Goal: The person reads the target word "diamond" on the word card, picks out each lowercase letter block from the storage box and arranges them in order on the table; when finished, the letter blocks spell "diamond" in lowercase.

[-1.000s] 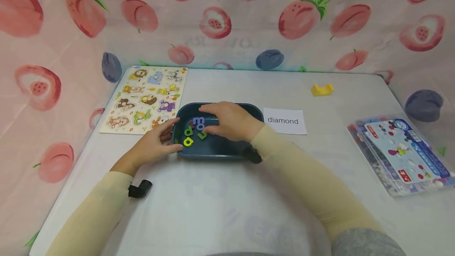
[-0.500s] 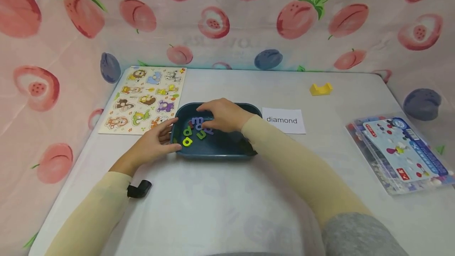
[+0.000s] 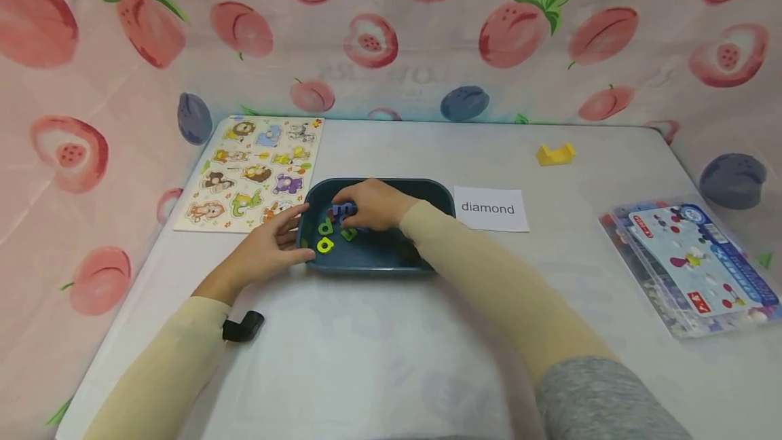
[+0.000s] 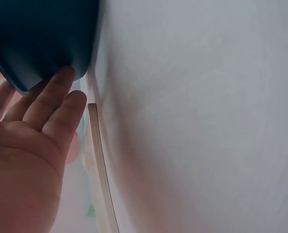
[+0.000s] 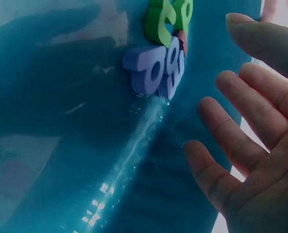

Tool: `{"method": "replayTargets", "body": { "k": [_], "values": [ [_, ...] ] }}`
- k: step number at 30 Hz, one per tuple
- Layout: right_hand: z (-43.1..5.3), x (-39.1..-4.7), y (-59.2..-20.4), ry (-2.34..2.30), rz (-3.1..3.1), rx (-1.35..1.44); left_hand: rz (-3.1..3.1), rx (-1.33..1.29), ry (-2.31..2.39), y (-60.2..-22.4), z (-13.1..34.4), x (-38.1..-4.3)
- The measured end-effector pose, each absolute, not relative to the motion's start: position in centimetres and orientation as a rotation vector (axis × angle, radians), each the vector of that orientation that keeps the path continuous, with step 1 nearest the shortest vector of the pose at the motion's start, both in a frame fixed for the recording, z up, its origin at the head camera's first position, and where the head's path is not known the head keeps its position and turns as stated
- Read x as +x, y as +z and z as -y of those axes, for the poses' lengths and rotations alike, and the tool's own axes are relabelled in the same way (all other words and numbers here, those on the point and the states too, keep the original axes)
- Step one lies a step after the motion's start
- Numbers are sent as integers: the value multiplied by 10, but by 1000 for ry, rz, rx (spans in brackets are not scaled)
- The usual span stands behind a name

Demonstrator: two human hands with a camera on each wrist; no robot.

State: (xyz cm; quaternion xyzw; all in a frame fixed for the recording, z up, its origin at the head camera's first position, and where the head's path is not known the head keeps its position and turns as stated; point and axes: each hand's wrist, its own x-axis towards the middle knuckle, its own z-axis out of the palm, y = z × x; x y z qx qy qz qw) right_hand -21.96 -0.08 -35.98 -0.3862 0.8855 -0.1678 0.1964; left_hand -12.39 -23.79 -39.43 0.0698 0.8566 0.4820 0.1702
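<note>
My left hand (image 3: 269, 246) supports the left end of a dark blue tray (image 3: 379, 269), thumb at the front rim. Its fingers (image 4: 54, 99) touch the tray's outer wall in the left wrist view. My right hand (image 3: 379, 204) reaches into the tray, with fingertips and thumb around a purple letter m (image 3: 344, 209). In the right wrist view its fingers (image 5: 236, 131) are spread apart, beside the letters. A green letter d (image 3: 326, 227), a yellow letter (image 3: 325, 245) and another green letter (image 3: 349, 234) lie close by. A purple letter d (image 5: 146, 70) is partly hidden by my hand from above.
An animal puzzle board (image 3: 250, 175) lies left of the tray. A card (image 3: 491, 209) printed "diamond" lies to its right. Farther off are a yellow curved block (image 3: 556, 154) and a clear plastic case (image 3: 690, 267). A fruit-patterned curtain (image 3: 415, 32) surrounds the table.
My right hand has moved left and slightly down inside the tray, closer around the purple m. My left hand stays at the tray's left end.
</note>
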Motion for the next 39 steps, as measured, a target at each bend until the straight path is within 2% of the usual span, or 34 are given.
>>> {"method": "replayTargets", "body": {
  "k": [21, 39],
  "values": [
    [31, -215, -372, -354, -2406, -1188, -2450, 209, 1332, -397, 238, -123],
    [39, -217, -375, -313, -2478, -1140, -2442, 205, 1336, -395, 238, -125]
  ]
}}
